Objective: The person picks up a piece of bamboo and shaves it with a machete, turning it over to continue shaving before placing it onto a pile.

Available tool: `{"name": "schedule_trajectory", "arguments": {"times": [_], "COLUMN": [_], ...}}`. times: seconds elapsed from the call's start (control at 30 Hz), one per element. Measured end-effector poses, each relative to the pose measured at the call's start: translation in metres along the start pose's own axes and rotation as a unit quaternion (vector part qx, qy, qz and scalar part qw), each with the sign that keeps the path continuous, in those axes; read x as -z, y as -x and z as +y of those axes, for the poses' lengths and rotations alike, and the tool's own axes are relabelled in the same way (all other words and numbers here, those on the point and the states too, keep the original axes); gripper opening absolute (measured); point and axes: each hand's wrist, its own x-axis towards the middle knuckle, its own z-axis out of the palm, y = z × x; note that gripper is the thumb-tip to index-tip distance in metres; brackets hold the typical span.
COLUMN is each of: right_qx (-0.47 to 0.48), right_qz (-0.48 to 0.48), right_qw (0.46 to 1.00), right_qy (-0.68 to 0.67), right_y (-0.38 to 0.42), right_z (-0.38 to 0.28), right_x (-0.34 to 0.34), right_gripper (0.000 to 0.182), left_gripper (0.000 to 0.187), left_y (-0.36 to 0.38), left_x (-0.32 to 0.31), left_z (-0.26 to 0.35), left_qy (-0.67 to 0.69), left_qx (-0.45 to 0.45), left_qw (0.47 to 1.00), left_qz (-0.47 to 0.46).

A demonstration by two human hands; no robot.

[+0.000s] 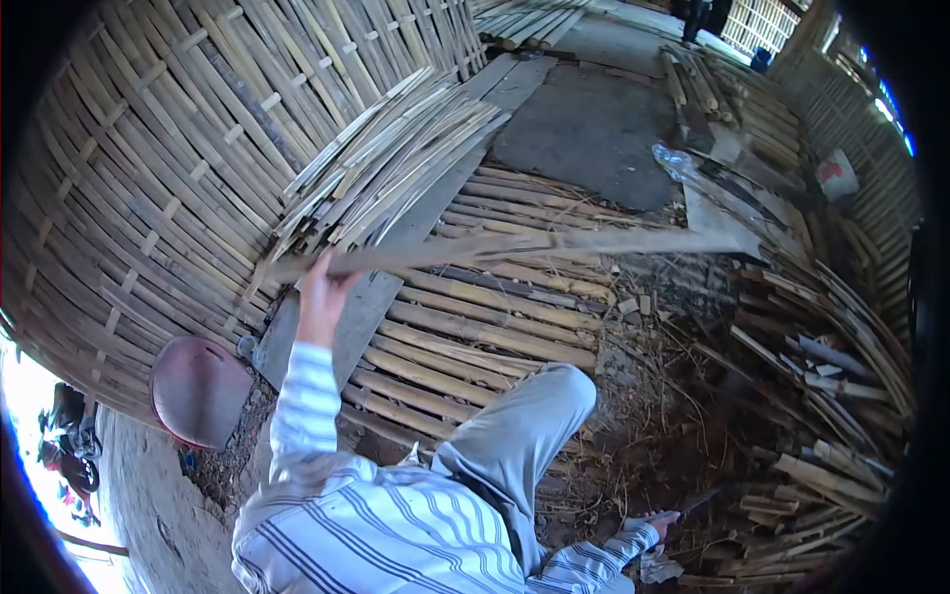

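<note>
My left hand is closed around one end of a long split bamboo slat, raised and stretching across in front of me to the right. The slat is blurred by motion, most of all at its far end. Low on the right, my right hand is wrapped round a thin dark tool with a narrow blade, which looks like a knife. Its handle is mostly hidden in the fingers. Under the raised slat lies a row of bamboo poles on the ground.
A woven bamboo wall rises on the left, with a pile of thin strips against it. A reddish seat stands near my left side. Split offcuts heap up at right. A person stands far back.
</note>
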Motion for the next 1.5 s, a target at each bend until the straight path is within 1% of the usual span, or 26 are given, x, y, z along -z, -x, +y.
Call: {"name": "schedule_trajectory", "arguments": {"times": [0.07,0.17,0.23,0.3,0.33,0.43,0.47,0.53,0.6,0.63,0.73,0.77,0.83,0.87,0.9,0.93,0.97,1.0,1.03,1.07,1.13,1.23,1.33,1.4,1.47,1.5], "right_qx": [0.018,0.027,0.000,-0.013,-0.012,0.017,0.028,0.034,0.060,0.069,0.084,0.060,-0.005,0.078,-0.120,-0.066,-0.003,-0.023,-0.001,0.064,0.108,0.163,0.207,0.195,0.243,0.246], "right_qz": [-0.006,-0.030,-0.011,0.001,0.004,-0.005,-0.011,-0.005,0.003,0.010,-0.051,-0.070,-0.148,-0.332,-0.227,-0.258,-0.282,-0.165,-0.160,-0.070,-0.041,0.014,0.075,0.090,0.152,0.173], "right_qw": [0.999,0.999,0.999,1.000,1.000,1.000,1.000,0.999,0.997,0.996,0.995,0.996,0.986,0.940,0.952,0.941,0.929,0.950,0.951,0.980,0.978,0.976,0.968,0.966,0.955,0.950], "right_qy": [0.026,0.021,0.033,0.028,0.015,0.004,0.006,0.023,0.040,0.052,-0.011,-0.004,-0.081,-0.012,-0.167,-0.207,-0.241,-0.263,-0.266,-0.176,-0.172,-0.143,-0.121,-0.145,-0.074,-0.088], "right_y": [-0.051,-0.087,-0.058,-0.027,-0.020,-0.006,0.001,0.042,0.030,0.024,0.024,0.019,-0.010,-0.103,-0.062,-0.026,-0.003,0.023,0.030,0.053,0.063,0.058,0.054,0.063,0.060,0.063], "right_z": [0.016,0.034,0.022,0.007,0.006,-0.003,-0.004,-0.013,-0.013,-0.009,0.003,0.009,0.021,0.075,0.050,0.036,0.025,0.006,-0.002,-0.015,-0.024,-0.022,-0.021,-0.028,-0.023,-0.024], "right_x": [-0.008,-0.019,-0.030,-0.041,-0.046,-0.055,-0.056,-0.069,-0.064,-0.063,-0.052,-0.046,-0.036,-0.014,-0.023,-0.019,-0.011,-0.012,-0.007,-0.007,0.007,0.027,0.050,0.067,0.087,0.097], "right_gripper": [0.065,0.060,0.057,0.054,0.053,0.051,0.051,0.052,0.053,0.054,0.054,0.050,0.044,0.036,0.032,0.026,0.025,0.027,0.027,0.029,0.036,0.036,0.037,0.038,0.039,0.039], "left_gripper": [0.022,0.024,0.026,0.036,0.039,0.064,0.067,0.074,0.081,0.082,0.076,0.069,0.061,0.056,0.053,0.050,0.050,0.052,0.055,0.053,0.051,0.051,0.047,0.049,0.050,0.048], "left_y": [0.025,0.012,-0.016,-0.057,-0.086,-0.256,-0.254,-0.190,-0.192,-0.239,-0.260,-0.251,-0.246,-0.243,-0.230,-0.253,-0.233,-0.234,-0.257,-0.247,-0.193,-0.112,-0.040,-0.011,0.015,0.033], "left_x": [0.038,0.087,0.101,0.101,0.106,0.163,0.127,0.021,-0.016,0.006,0.016,0.005,0.004,0.005,-0.005,0.007,-0.023,-0.040,-0.042,-0.069,-0.140,-0.234,-0.307,-0.340,-0.371,-0.387], "left_z": [-0.001,0.025,0.062,0.111,0.134,0.217,0.227,0.220,0.216,0.228,0.178,0.154,0.114,0.094,0.076,0.060,0.046,0.033,0.023,0.008,-0.006,-0.057,-0.095,-0.120,-0.144,-0.160], "left_qy": [0.042,0.036,0.025,0.070,0.029,0.066,0.057,0.010,-0.012,0.012,-0.124,-0.159,-0.191,-0.190,-0.195,-0.206,-0.219,-0.271,-0.311,-0.328,-0.443,-0.430,-0.357,-0.328,-0.341,-0.354], "left_qx": [-0.066,-0.179,-0.238,-0.264,-0.298,-0.290,-0.300,-0.299,-0.228,-0.121,-0.075,-0.064,0.009,0.035,0.045,0.070,0.095,0.088,0.072,0.014,-0.041,-0.114,-0.101,-0.113,-0.120,-0.135], "left_qw": [0.994,0.972,0.962,0.949,0.950,0.954,0.952,0.954,0.970,0.989,0.988,0.984,0.978,0.973,0.968,0.953,0.951,0.940,0.924,0.932,0.878,0.885,0.915,0.906,0.876,0.852], "left_qz": [0.073,0.149,0.132,0.155,0.086,-0.034,-0.032,0.029,0.076,0.085,-0.052,-0.045,-0.089,-0.127,-0.148,-0.209,-0.196,-0.187,-0.212,-0.155,-0.178,-0.137,-0.159,-0.242,-0.320,-0.360]}}
